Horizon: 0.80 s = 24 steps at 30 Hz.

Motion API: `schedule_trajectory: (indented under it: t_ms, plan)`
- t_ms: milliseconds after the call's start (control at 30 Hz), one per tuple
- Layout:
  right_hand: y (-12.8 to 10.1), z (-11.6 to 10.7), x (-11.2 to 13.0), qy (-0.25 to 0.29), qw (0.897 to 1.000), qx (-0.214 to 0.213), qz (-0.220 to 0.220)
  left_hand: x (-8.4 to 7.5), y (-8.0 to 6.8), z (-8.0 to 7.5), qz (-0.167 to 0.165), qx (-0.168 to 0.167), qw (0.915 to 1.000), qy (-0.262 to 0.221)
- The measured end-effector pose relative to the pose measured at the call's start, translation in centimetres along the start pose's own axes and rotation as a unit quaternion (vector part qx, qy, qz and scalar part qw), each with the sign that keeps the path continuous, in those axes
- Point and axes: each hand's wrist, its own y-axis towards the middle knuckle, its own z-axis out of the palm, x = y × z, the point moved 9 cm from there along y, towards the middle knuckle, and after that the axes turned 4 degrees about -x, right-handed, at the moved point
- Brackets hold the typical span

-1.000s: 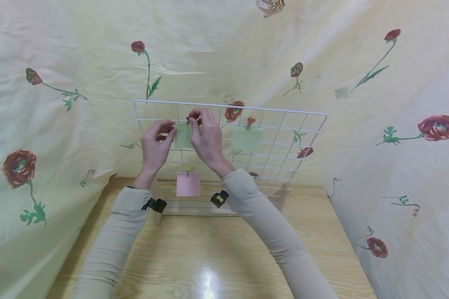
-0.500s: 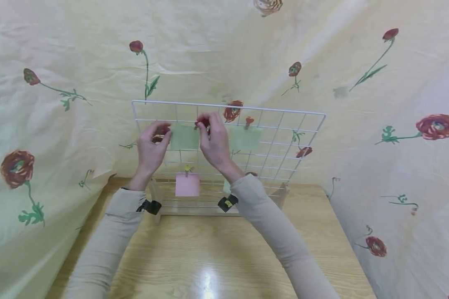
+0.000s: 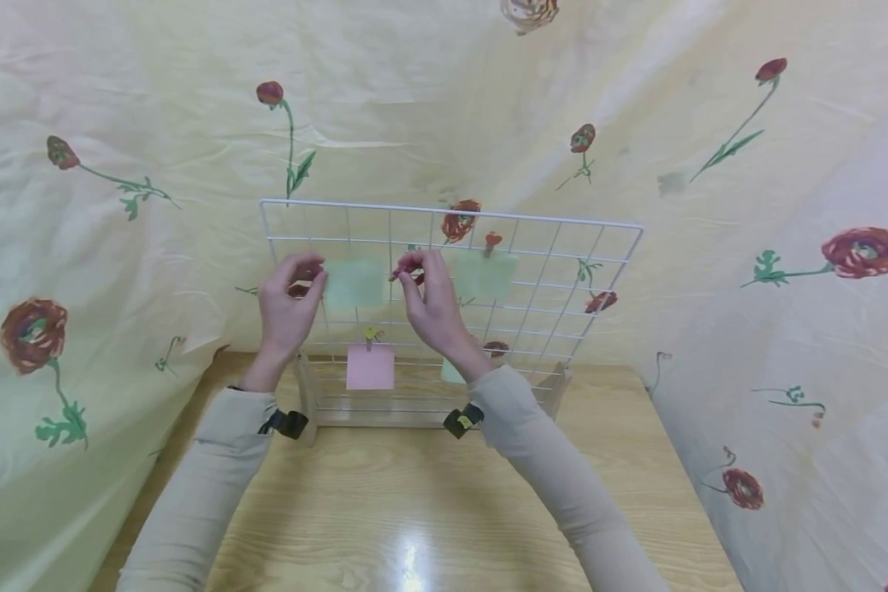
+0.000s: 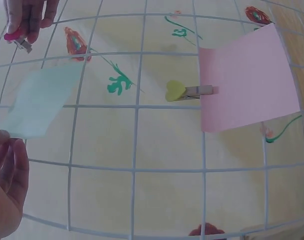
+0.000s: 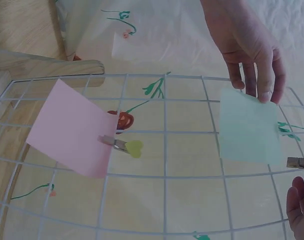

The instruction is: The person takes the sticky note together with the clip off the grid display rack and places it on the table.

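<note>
My left hand [image 3: 289, 308] pinches a pale green paper note [image 3: 353, 284] by its left edge, in front of the white wire grid [image 3: 577, 220]. Just right of that note, my right hand [image 3: 434, 308] pinches a small wooden clothespin [image 5: 296, 162] with a pinkish-red ornament. In the right wrist view the clothespin is apart from the note's corner. Below hangs a pink note [image 3: 370, 367], held to the wire by a clothespin with a yellow heart [image 5: 135, 148].
Another green note [image 3: 486, 278] hangs to the right under a clothespin with a red heart [image 3: 492, 239]. A lower green note [image 3: 452, 372] is partly hidden by my right wrist. The grid stands on a wooden table [image 3: 385, 493] before a flowered cloth [image 3: 414, 107].
The clothespin has come off the green note's top edge. My left hand has drawn the note left and down; my right hand has moved right and down with the clothespin.
</note>
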Motion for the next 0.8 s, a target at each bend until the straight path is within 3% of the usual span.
schedule_trajectory:
  t_ms: [533,800]
  plan:
    - [-2.4,0.2,-1.6,-0.007,0.999,0.024,0.026,1.5,-2.6,-0.3,0.005,0.018,0.9998,0.004]
    - [-4.0,0.5,-2.8,0.024,0.998,0.017,0.053,2.0,-3.6,-0.2,0.003,0.024,0.9997,-0.004]
